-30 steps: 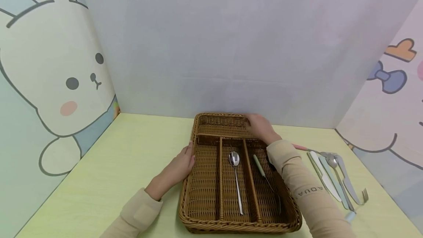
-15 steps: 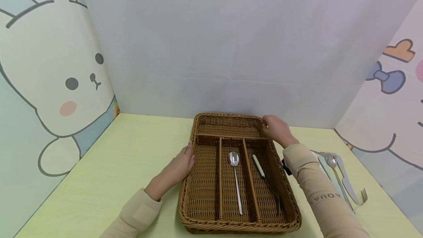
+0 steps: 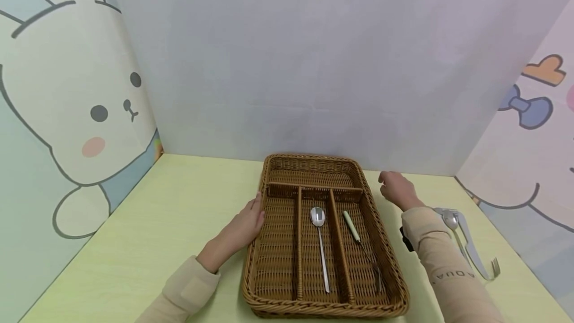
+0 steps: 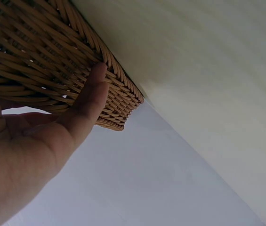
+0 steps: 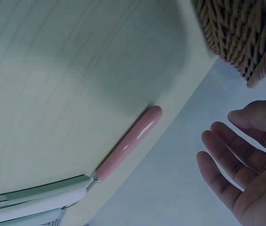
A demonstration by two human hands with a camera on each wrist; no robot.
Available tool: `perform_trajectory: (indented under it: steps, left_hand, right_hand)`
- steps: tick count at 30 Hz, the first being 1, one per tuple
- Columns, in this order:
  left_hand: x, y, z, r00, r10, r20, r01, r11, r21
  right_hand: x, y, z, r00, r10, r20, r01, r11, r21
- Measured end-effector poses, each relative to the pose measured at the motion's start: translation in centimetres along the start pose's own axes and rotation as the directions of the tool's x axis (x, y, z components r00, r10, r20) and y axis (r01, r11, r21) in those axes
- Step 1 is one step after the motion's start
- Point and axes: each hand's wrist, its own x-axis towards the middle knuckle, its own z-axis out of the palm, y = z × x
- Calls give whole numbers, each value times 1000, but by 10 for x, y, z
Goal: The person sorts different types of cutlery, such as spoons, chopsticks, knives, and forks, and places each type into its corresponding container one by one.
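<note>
My left hand (image 3: 242, 223) lies along the left outer side of a brown wicker cutlery tray (image 3: 276, 243), and in the left wrist view its extended fingers (image 4: 88, 101) touch the woven wall. Past the tray's right back corner hangs my right hand (image 3: 397, 189), holding nothing. The right wrist view shows its fingers loosely bent, close to a pink-handled utensil (image 5: 130, 141) on the table. Inside the tray, a metal spoon (image 3: 318, 217) lies in the middle compartment. The right compartment holds a fork with a green handle (image 3: 351, 226).
To the right of the tray lie a spoon (image 3: 450, 220), a knife (image 3: 473, 253) and a fork (image 3: 495, 267), partly hidden by the right sleeve. White (image 5: 38, 207) and green handles (image 5: 48, 189) show in the right wrist view. A pale wall (image 3: 314, 64) stands behind the table.
My right hand has moved rightward from the tray's back compartment, out over its right rim, to beside the tray. The left hand and the tray have stayed in place.
</note>
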Motion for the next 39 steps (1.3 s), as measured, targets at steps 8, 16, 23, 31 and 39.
perform_trajectory:
  steps: [8,16,23,31,39]
  left_hand:
    - [0,0,1,1000,-2,0,2,1000,4]
    - [0,1,1,1000,0,-2,0,1000,3]
    - [0,0,0,1000,-1,-1,1,1000,6]
    - [0,0,0,1000,0,2,0,1000,-1]
    - [1,1,0,1000,-5,0,5,1000,-2]
  right_hand:
    - [-7,24,14,999,41,29,-41,999,15]
    - [-8,38,25,996,67,53,-67,998,-8]
    - [-11,42,27,991,107,75,-104,994,-37]
    - [-11,47,33,992,102,79,-99,994,-43]
    - [-9,50,36,994,84,66,-82,996,-41]
